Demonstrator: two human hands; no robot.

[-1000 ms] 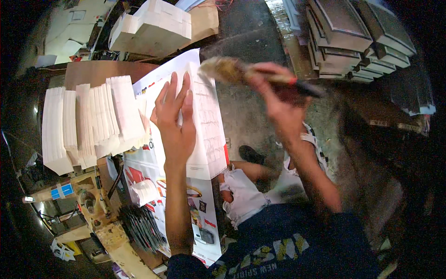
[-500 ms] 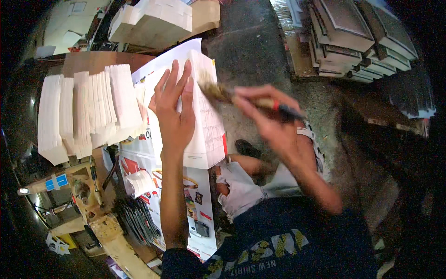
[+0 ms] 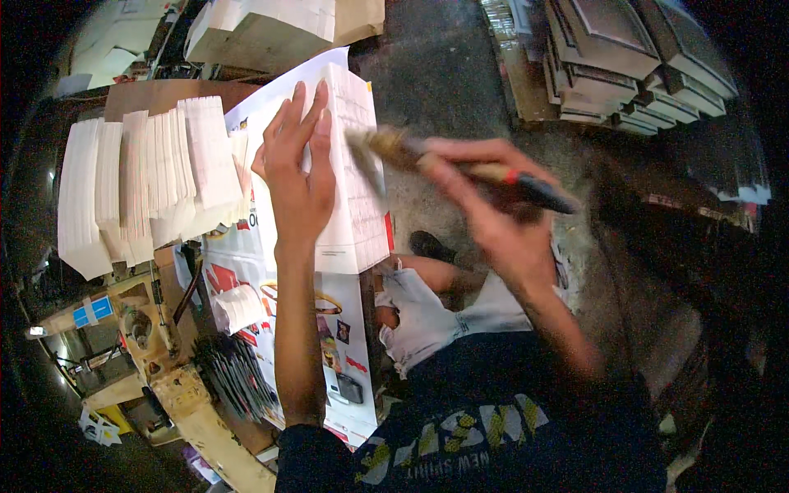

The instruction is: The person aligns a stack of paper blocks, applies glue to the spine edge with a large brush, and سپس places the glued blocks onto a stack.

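My left hand (image 3: 302,164) lies flat with its fingers stretched out on top of a thick white paper block (image 3: 335,238) near the table's right edge. In my right hand (image 3: 501,197) is a paintbrush (image 3: 530,187) with a dark handle tip and a red band. Its bristles touch the side of the block that faces right, which shows bands across it like stacked sections. Motion blurs the brush and the right hand somewhat. A printed sheet (image 3: 358,411) with coloured pictures lies under the block.
Several paper stacks (image 3: 156,177) stand to the left. A small white roll (image 3: 238,309) sits nearer me beside dark thin strips (image 3: 234,378). A wooden frame (image 3: 177,394) is at lower left. Bigger paper piles (image 3: 263,33) are at the back, and bundled blocks (image 3: 608,57) far right.
My right hand and the brush have shifted slightly right, the bristles still at the block's side. My left hand stays flat on the block. The whole view has moved a little.
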